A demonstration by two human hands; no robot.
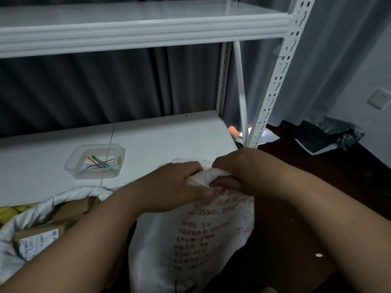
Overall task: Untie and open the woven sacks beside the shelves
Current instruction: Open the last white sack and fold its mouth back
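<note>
Left of the printed woven sack (196, 235), a second sack (31, 210) stands open with cardboard boxes (42, 231) inside. Behind and left of the printed sack, a clear plastic tub (72, 163) of coloured ties sits on the white shelf (160, 134). The left hand (169, 185) and the right hand (241, 168) both grip the printed sack's bunched neck (red lettering below), fingers curled into the fabric.
</note>
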